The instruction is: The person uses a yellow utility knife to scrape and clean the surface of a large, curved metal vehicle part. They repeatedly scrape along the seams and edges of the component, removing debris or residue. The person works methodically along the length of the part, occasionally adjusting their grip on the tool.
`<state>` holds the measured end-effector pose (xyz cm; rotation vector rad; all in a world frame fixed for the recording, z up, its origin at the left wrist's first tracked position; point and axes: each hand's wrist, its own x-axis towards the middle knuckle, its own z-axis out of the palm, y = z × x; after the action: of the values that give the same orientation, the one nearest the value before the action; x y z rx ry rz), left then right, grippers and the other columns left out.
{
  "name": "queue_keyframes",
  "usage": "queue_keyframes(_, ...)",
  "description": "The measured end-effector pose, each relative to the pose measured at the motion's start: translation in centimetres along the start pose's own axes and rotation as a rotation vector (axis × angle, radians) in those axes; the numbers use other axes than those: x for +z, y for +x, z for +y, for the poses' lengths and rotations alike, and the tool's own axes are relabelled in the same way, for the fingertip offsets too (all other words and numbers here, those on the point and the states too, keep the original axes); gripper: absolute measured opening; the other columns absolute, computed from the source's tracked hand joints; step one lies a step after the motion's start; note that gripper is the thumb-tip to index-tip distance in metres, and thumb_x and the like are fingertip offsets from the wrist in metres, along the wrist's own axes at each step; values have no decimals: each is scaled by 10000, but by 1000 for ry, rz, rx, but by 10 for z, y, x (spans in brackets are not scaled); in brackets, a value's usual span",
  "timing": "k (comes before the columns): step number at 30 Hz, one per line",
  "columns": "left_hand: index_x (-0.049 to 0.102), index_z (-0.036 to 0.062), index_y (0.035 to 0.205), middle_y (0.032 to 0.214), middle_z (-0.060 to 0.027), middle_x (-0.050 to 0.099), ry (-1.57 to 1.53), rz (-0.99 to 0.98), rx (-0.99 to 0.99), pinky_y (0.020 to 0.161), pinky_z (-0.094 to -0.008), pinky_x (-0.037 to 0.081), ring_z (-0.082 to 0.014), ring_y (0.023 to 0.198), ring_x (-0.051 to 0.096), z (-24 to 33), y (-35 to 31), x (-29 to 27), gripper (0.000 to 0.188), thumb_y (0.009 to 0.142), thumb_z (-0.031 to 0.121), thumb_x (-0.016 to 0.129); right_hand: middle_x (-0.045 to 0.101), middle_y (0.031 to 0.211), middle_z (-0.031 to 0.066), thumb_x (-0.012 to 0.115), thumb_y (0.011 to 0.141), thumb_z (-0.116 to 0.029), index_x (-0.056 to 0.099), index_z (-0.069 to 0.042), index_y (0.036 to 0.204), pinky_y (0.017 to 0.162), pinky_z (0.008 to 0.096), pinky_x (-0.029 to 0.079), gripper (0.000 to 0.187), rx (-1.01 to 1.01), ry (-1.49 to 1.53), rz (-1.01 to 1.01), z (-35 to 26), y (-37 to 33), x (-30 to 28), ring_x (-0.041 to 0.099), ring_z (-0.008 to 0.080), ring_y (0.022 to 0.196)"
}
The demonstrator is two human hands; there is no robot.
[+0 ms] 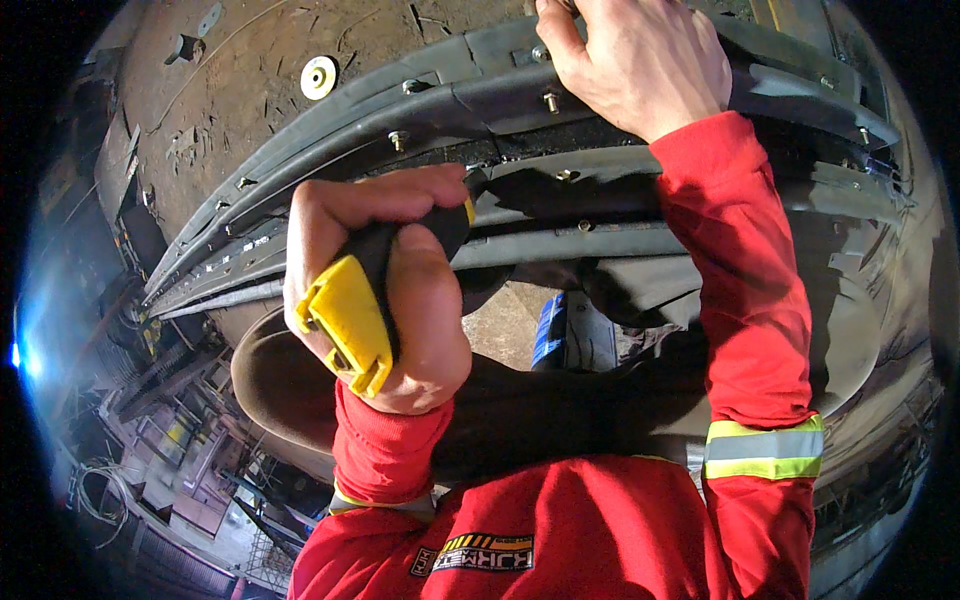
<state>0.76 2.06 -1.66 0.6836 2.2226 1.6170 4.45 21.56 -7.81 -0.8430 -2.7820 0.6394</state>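
Observation:
My left hand (pixel 430 325) is wrapped round the black grip of a hand tool with a yellow end (pixel 345 325). Which kind of tool it is cannot be told, as its front is mostly behind my fingers. It is held up above the curved dark strips (pixel 520 105), which carry several bolts. Further up and to the right, my right hand (pixel 640 65) is on the far strip, fingers bent together by a bolt (pixel 540 52). Its fingertips run out at the top edge, so what they pinch is hidden. A bolt (pixel 550 102) stands out of the strip below them.
A round pale disc (pixel 319 77) lies on the brown, debris-strewn surface beyond the strips. A wide dark curved rim (pixel 560 410) crosses in front of my body, with a blue-and-grey object (pixel 550 335) visible through the opening. Metal frames and cables lie lower left, near a bright blue glare.

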Motion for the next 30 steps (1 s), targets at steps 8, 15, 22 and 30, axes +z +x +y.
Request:
queue_keyframes(8, 509, 5, 847, 807, -131, 686, 118, 12, -12, 736, -288, 483, -168, 730, 615, -5, 6, 6, 106, 747, 23, 480, 657, 737, 168, 535, 869, -297, 636, -49, 712, 620, 466, 470, 310, -25, 24, 63, -2, -4, -3, 636, 342, 652)
queue_keyframes(15, 520, 5, 832, 826, -114, 690, 203, -23, -3, 733, -285, 474, -154, 717, 592, 5, 9, 9, 102, 745, 10, 467, 665, 744, 167, 531, 873, -314, 655, -48, 724, 664, 465, 479, 329, -5, -5, 18, 6, 0, 5, 647, 336, 677)
queue_keyframes(22, 516, -18, 863, 855, -152, 676, 121, -34, -9, 801, -303, 482, -180, 799, 626, 12, 3, 11, 115, 773, 21, 457, 661, 716, 164, 524, 874, -307, 653, -45, 712, 663, 453, 477, 333, -40, -11, 30, 11, -2, 13, 644, 322, 647)
queue_keyframes(30, 494, -13, 878, 855, -168, 665, 108, -41, -13, 826, -331, 492, -217, 843, 645, 12, 4, 13, 122, 777, 20, 434, 660, 710, 166, 530, 869, -300, 645, -40, 703, 642, 453, 477, 330, -60, 45, 78, 9, -5, 5, 641, 317, 621)
